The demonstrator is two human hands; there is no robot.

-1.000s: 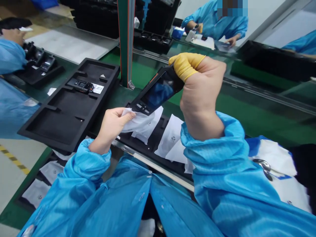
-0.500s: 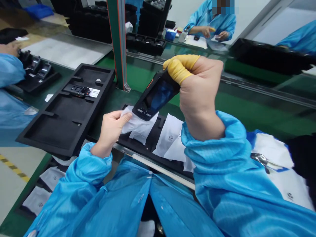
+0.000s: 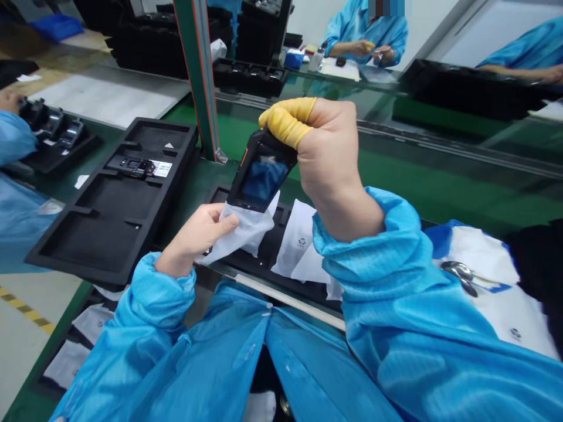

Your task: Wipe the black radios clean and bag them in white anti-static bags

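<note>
My right hand (image 3: 323,146), with yellow covers on its fingertips, grips the top end of a black handheld device (image 3: 264,174). The device hangs tilted, its dark screen facing me, and its lower end is inside the mouth of a white bag (image 3: 246,225). My left hand (image 3: 200,231) pinches the edge of that bag between thumb and fingers. Beneath them lies a black foam tray (image 3: 263,264) with more white bags (image 3: 295,243) in it. On the left, a larger black tray (image 3: 109,220) holds one black device (image 3: 132,166) and a white label.
A green post (image 3: 196,76) stands behind the left tray. At the far left a person's sleeve (image 3: 15,140) is beside a tray of devices (image 3: 55,132). Another person (image 3: 367,35) works across the bench. White bags and a shiny metal object (image 3: 460,272) lie at the right.
My right hand has moved left with the device, and the device's lower end has gone into the bag. The bag's mouth now surrounds it. The view has shifted slightly.
</note>
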